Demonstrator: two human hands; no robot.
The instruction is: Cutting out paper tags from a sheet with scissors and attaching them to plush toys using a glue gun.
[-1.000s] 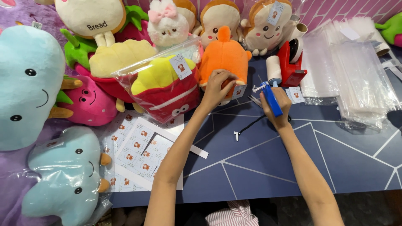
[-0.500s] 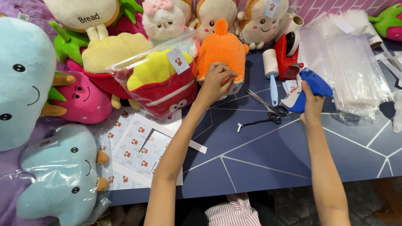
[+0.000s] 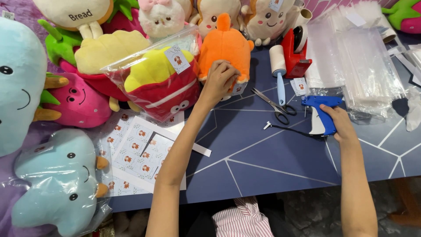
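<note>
My left hand (image 3: 218, 81) grips the lower front of an orange plush toy (image 3: 223, 44) that stands on the dark blue table (image 3: 263, 153). A small paper tag (image 3: 239, 89) shows just under that hand. My right hand (image 3: 337, 120) holds a blue tagging gun (image 3: 322, 109) by its handle, resting it on the table to the right of a pair of scissors (image 3: 274, 103). Both forearms reach in from the bottom edge.
A bagged red and yellow plush (image 3: 162, 85) lies left of the orange one. Sheets of small stickers (image 3: 140, 151), a blue-handled lint roller (image 3: 279, 70), a red tape dispenser (image 3: 296, 52), a stack of clear plastic bags (image 3: 355, 61) and several plush toys (image 3: 26, 83) surround the work area.
My right hand has carried the blue tagging gun away from the orange plush, rightward and down onto the table. My left hand has stayed on the orange plush.
</note>
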